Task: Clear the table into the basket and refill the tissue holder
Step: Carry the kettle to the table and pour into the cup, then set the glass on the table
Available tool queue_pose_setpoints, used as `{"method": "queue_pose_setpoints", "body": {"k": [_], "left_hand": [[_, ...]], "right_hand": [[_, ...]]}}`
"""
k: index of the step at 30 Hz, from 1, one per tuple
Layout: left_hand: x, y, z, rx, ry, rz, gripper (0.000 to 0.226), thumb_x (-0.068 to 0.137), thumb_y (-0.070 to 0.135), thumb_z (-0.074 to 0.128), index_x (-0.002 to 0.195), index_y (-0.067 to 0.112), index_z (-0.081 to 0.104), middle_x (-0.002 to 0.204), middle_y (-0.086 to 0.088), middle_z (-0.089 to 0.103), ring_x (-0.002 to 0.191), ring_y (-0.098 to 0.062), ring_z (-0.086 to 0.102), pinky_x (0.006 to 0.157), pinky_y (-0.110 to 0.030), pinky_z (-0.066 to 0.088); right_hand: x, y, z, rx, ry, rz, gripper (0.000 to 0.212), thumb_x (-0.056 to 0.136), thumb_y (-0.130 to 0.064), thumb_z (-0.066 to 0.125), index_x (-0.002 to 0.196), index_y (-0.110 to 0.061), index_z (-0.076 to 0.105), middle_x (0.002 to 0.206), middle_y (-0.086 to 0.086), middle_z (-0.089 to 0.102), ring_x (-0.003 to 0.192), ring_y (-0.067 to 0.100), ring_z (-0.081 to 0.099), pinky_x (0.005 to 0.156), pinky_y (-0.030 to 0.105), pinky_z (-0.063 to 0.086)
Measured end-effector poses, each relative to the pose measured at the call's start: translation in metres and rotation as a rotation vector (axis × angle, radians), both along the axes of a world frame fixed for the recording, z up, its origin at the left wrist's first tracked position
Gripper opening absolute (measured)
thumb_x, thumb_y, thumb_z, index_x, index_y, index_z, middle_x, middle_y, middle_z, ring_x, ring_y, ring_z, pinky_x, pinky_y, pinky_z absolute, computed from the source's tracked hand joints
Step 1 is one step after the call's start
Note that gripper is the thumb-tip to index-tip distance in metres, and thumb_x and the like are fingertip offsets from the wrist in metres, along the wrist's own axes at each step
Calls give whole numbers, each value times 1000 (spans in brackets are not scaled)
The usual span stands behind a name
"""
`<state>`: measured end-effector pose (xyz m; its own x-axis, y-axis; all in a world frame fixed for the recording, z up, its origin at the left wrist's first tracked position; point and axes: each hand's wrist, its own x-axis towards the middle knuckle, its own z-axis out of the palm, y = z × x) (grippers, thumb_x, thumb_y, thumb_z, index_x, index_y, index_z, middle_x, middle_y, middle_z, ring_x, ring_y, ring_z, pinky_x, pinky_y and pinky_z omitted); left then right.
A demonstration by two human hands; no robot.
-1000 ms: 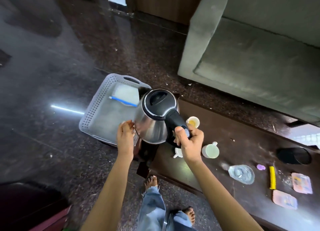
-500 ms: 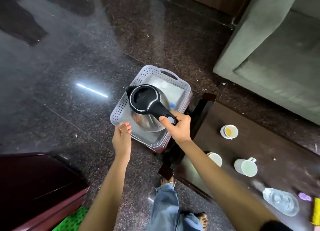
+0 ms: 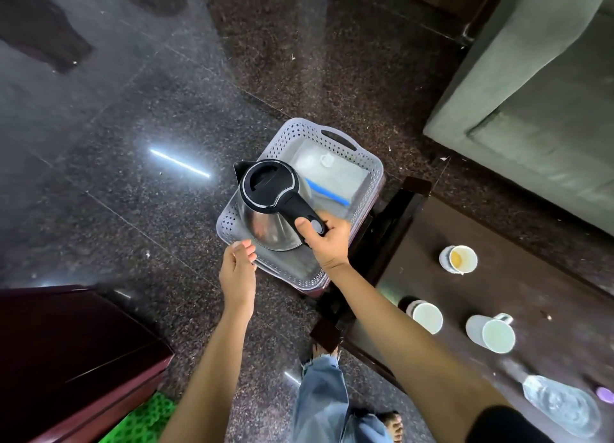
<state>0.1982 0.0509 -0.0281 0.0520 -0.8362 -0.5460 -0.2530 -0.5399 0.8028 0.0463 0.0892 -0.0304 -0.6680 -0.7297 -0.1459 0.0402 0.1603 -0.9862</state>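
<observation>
A steel kettle [image 3: 265, 223] with a black lid and handle stands inside the grey perforated basket [image 3: 335, 137], at its near left end. My right hand [image 3: 327, 240] grips the kettle's handle, thumb on top. My left hand [image 3: 239, 266] hovers at the basket's near rim beside the kettle, fingers loosely apart, holding nothing. A white tissue pack with a blue strip [image 3: 332, 180] lies in the basket's far half. On the dark wooden table [image 3: 531, 286] to the right stand three cups: one with yellowish liquid [image 3: 458, 259] and two white ones [image 3: 427, 316] [image 3: 491, 333].
The basket rests on a low stool beside the table's left end. A clear plastic bottle [image 3: 561, 406] lies on the table at lower right, a purple cap [image 3: 604, 394] beside it. A grey sofa [image 3: 531, 110] fills the upper right. A maroon cabinet [image 3: 66, 359] sits lower left.
The kettle has travelled left from above the table's end and come down into the basket. My left hand has let go of its side and now hangs by the rim.
</observation>
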Motion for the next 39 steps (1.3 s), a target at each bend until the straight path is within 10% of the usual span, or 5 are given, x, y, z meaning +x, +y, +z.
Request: {"method": "queue_pose_setpoints", "body": {"k": [21, 25, 39], "left_hand": [[-21, 21, -7, 30, 27, 21, 29, 103, 27, 36, 113, 12, 58, 112, -7, 64, 104, -18, 61, 94, -34, 48], [-34, 40, -3, 7, -3, -17, 27, 102, 29, 37, 109, 15, 59, 112, -8, 65, 99, -18, 62, 92, -38, 48], [-150, 192, 9, -1, 11, -465, 29, 103, 26, 34, 109, 15, 60, 108, -4, 66, 97, -16, 63, 90, -36, 50]], "right_hand": [[0, 6, -4, -1, 82, 182, 36, 72, -48, 69, 67, -18, 50, 60, -13, 46, 57, 3, 41, 52, 23, 37], [-17, 34, 10, -102, 158, -1, 33, 78, -38, 68, 98, -14, 58, 96, 4, 59, 94, 21, 57, 85, 30, 47], [-105, 240, 26, -48, 372, -413, 21, 82, -25, 62, 101, -21, 55, 101, 0, 58, 99, 24, 52, 86, 41, 44]]}}
